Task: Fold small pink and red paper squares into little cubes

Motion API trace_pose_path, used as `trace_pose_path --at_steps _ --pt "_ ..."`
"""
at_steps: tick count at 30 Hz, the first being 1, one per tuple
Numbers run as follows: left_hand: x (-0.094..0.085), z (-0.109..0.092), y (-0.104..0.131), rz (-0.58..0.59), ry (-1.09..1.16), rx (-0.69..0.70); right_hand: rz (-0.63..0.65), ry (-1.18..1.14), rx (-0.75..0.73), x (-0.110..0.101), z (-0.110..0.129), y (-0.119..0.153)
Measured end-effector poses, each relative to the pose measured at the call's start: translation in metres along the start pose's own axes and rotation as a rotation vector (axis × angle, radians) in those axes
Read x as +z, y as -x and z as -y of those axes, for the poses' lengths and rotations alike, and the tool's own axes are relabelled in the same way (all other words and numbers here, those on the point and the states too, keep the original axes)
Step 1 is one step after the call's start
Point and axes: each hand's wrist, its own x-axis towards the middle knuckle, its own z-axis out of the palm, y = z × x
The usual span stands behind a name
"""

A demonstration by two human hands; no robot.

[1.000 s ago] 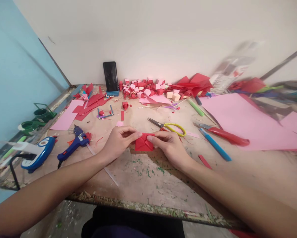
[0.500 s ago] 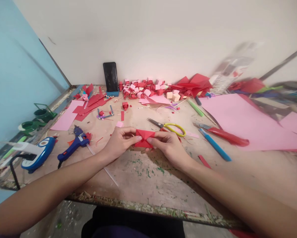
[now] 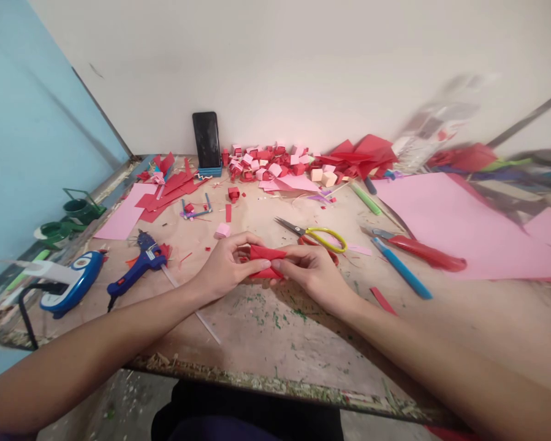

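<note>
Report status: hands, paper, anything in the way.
Left hand and right hand: both pinching red paper. Paper folded, partly covered. Scissors lie just beyond right hand, apparently not blocking.

Your paper (image 3: 266,252): plain red. Your scissors (image 3: 298,229): dark blades, one loop yellow, one orange-red. Glue gun (image 3: 149,260): blue body, white label. Cutter (image 3: 426,252): red grip, grey head. You have a light-blue pen (image 3: 402,269), a pink sheet (image 3: 468,226) — red showing behind its edge. Cubes (image 3: 275,170): red, pink, some cream. Phone (image 3: 206,139): black; stand (image 3: 209,172): blue. Table (image 3: 238,355): pale brown — green specks (image 3: 297,315) near you.
</note>
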Motion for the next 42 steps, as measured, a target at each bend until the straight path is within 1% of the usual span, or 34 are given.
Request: trace_pose_path --at_steps 5,9,13,16,20,28,33,37,42 --pt "-0.0007 0.0005 0.0011 -0.042 -0.081 0.065 0.043 -0.024 -0.025 0.0008 0.0043 0.0013" --pt "-0.0009 0.0008 0.0007 -0.065 -0.096 0.054 0.039 -0.039 -0.008 0.0013 0.0036 0.0003" --pt "-0.0006 0.0010 0.0010 -0.043 -0.101 0.029 0.019 -0.055 0.058 0.0027 0.0023 -0.0008" --pt "-0.0007 -0.0003 0.0026 -0.023 -0.124 0.048 0.013 -0.032 0.077 0.0030 0.0021 -0.0010" --pt "-0.0008 -0.0029 0.0050 -0.011 -0.188 0.086 0.012 -0.019 0.065 0.0017 0.0017 -0.0011" --pt "-0.0003 -0.0022 0.0038 0.003 -0.193 0.086 0.024 -0.020 0.017 0.0024 0.0049 0.0012" --pt "-0.0005 -0.0034 0.0045 -0.029 -0.260 0.164 0.018 -0.057 -0.021 0.0021 0.0037 0.0016" --pt "-0.0015 -0.0038 0.0041 -0.056 -0.209 0.199 0.011 -0.061 -0.029 0.0003 0.0031 0.0015" --pt "-0.0031 0.0004 0.0026 -0.032 -0.095 0.182 -0.045 -0.117 0.019 -0.0010 0.0005 0.0013"
